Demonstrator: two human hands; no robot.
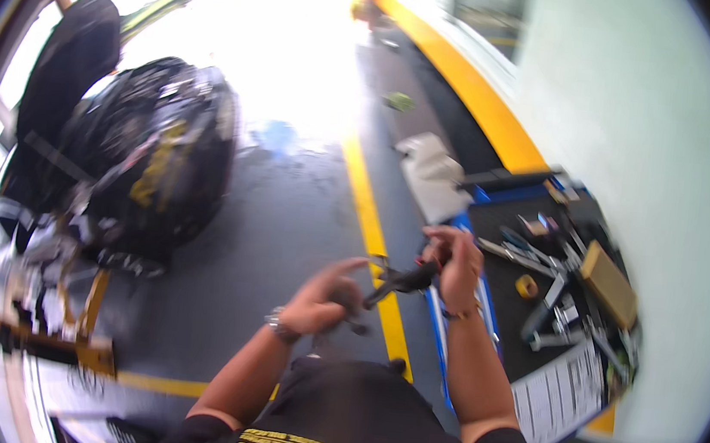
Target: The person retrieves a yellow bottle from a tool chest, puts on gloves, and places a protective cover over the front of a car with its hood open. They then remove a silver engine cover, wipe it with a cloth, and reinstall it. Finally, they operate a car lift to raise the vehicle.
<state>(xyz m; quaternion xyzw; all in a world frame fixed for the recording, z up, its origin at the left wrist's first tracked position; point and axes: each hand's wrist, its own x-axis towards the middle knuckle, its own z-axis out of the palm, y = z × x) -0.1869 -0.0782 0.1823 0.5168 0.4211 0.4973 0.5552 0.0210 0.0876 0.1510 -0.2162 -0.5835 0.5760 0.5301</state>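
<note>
The right hand (457, 271) is closed around one end of a dark hand tool (408, 281) with a red part near the fingers; blur hides its exact kind. The tool is in the air in front of the torso, its long axis slanting down and leftward from the right grip, so its free end lies just beside the left hand (318, 304). That short gap between free end and left fingers looks like the key relation, with the left hand the nearer to that end. A small dark grey piece (347, 297) shows at the left thumb and fingers, but I cannot tell whether that grip is closed on it. The right hand is also the nearer to the blue-edged worktop (505, 313), strewn with wrenches (547, 306).
</note>
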